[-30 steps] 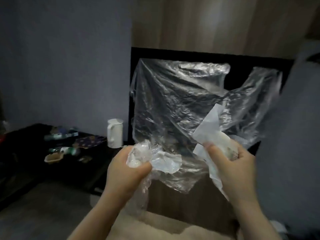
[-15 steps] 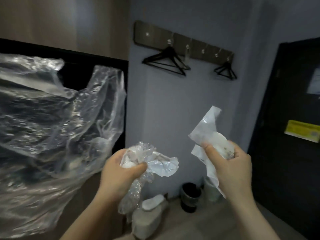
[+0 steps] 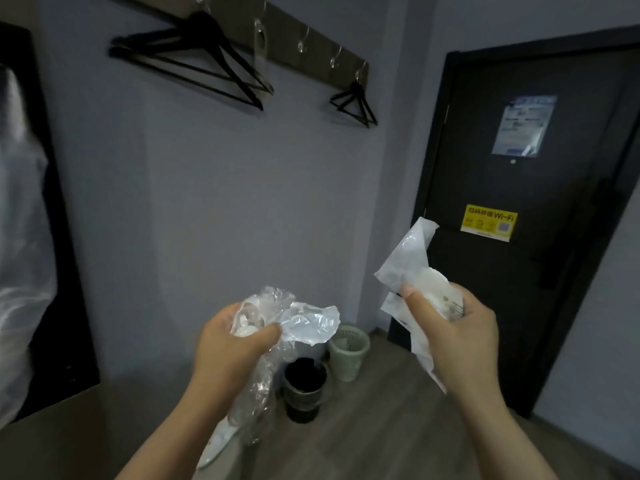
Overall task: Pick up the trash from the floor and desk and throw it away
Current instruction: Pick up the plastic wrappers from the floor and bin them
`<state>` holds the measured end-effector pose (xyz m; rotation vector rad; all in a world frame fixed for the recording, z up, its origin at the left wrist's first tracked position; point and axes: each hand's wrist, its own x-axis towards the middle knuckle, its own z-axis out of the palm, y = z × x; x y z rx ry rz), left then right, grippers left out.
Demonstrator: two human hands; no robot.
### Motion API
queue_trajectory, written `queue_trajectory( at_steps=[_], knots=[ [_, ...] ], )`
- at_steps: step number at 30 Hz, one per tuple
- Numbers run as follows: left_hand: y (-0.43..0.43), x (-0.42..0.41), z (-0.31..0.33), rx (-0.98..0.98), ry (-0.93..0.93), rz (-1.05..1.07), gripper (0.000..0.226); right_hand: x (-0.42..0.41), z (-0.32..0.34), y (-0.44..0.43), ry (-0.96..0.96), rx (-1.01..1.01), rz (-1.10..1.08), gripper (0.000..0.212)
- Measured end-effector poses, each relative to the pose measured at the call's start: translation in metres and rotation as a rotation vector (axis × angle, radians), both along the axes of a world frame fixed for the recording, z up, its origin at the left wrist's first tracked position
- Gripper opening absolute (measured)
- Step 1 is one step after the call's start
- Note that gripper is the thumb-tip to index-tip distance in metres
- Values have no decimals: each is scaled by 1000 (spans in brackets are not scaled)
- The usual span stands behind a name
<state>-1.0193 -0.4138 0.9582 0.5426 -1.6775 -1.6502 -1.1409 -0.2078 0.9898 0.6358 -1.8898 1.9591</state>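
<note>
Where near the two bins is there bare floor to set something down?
Bare floor lies right of the black bin, in front of the green basket, out to the door. The corner is crowded: both bins stand close together by the wall, and plastic hanging from the left hand hides the spot left of the black bin.

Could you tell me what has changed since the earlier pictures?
The view swung right: the plastic sheet slid to the left edge; the door, black bin and green basket appeared. Unchanged: left hand grips crumpled plastic, right hand a white wrapper.
</note>
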Motion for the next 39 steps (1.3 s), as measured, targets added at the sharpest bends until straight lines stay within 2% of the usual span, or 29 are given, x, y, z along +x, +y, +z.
queue_trajectory(
  at_steps=[2, 5, 9, 12, 18, 24, 28, 39],
  knots=[
    [-32, -30, 4, -21, -13, -9, 22, -24, -1, -28, -1, 15, -18, 9],
    [-78, -79, 8, -59, -24, -36, 16, -62, -2, -67, -19, 31, -49, 10],
    [-122, -143, -2, -117, -50, -59, 11, -114, -12, -101, -37, 60, -81, 22],
    [-144, -188, -16, -93, -63, -54, 13, -156, -20, -121, -26, 94, -126, 14],
    [-180, -292, -42, -114, -97, -84, 22, -259, -48, -154, -43, 116, -130, 13],
    [-204, -413, -50, -129, -139, -69, 21, -389, -69, -178, -103, 117, -81, 8],
    [-213, -487, -56, -173, -161, -46, 19, -465, -80, -193, -143, 143, -80, 12],
    [-281, -649, -118, -146, -340, -14, 20, -627, -133, -256, -269, 254, -85, 7]
  ],
)
